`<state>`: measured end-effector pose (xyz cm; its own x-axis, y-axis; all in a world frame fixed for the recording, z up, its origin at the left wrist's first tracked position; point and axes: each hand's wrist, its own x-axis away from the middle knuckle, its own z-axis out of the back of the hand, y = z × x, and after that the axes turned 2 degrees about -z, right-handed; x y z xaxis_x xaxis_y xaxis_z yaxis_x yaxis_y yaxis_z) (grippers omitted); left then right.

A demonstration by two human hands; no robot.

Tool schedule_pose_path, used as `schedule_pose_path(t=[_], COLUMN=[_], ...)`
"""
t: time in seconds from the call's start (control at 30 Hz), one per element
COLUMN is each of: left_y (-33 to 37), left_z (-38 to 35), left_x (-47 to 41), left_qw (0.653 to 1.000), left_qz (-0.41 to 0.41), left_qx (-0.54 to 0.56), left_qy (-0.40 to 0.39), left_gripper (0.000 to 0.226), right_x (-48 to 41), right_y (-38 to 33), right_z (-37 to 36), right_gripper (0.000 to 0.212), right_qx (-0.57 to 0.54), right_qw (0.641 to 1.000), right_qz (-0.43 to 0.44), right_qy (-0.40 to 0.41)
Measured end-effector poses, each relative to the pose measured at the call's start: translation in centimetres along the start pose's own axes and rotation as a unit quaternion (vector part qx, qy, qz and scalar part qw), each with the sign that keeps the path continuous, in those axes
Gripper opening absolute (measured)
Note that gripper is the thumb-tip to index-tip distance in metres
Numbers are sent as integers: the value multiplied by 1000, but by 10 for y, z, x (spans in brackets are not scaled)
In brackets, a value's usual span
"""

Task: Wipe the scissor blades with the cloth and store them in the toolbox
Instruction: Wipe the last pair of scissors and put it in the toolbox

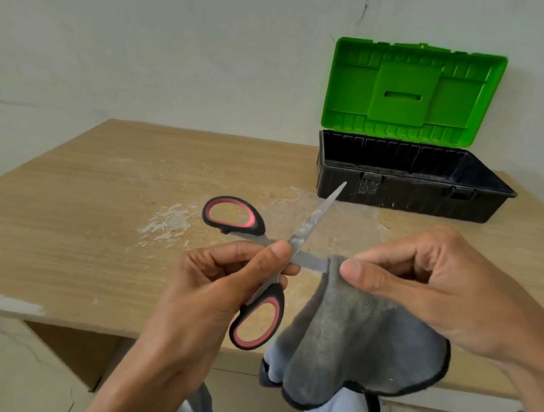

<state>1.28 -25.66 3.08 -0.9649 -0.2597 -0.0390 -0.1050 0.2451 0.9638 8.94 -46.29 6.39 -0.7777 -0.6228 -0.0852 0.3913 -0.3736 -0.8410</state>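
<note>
My left hand pinches the scissors near their pivot, above the table's front edge. The scissors have black and pink handles and are spread wide open. One stained blade points up and away toward the toolbox. The other blade runs right into a grey cloth. My right hand pinches the cloth around that blade, so its tip is hidden. The rest of the cloth hangs down below my hand. The toolbox is black with a green lid standing open, at the table's far right.
The wooden table has white scuffed patches in its middle and a chipped spot at its front left edge. A pale wall stands right behind the table and toolbox. Tiled floor lies below the front edge.
</note>
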Motion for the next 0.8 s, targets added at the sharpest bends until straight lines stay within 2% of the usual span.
schedule_pose_path(t=[0.1,0.3,0.4,0.47,0.57,0.8], left_y=[1,-3,-3,-3,-5,-1], left_z=[0,-8,-10,-9,-10,-10], left_x=[-1,-1,0,0,1,0], left_qw=[1000,1000,1000,999,1000,997], left_qz=[-9,-28,-23,-24,-21,-45], left_qx=[-1,-7,12,20,16,-40], left_qy=[0,4,11,15,10,-39], left_gripper=[23,29,31,31,29,21], right_x=[5,3,1,3,5,1], right_y=[0,-10,-8,-6,-9,-5], right_z=[2,-13,-23,-24,-22,-15], right_gripper=[34,20,24,34,24,23], right_qx=[10,-20,-16,-4,-19,-44], right_qw=[999,990,993,996,998,998], right_qz=[-4,63,56,45,37,6], right_qy=[35,121,99,77,44,43])
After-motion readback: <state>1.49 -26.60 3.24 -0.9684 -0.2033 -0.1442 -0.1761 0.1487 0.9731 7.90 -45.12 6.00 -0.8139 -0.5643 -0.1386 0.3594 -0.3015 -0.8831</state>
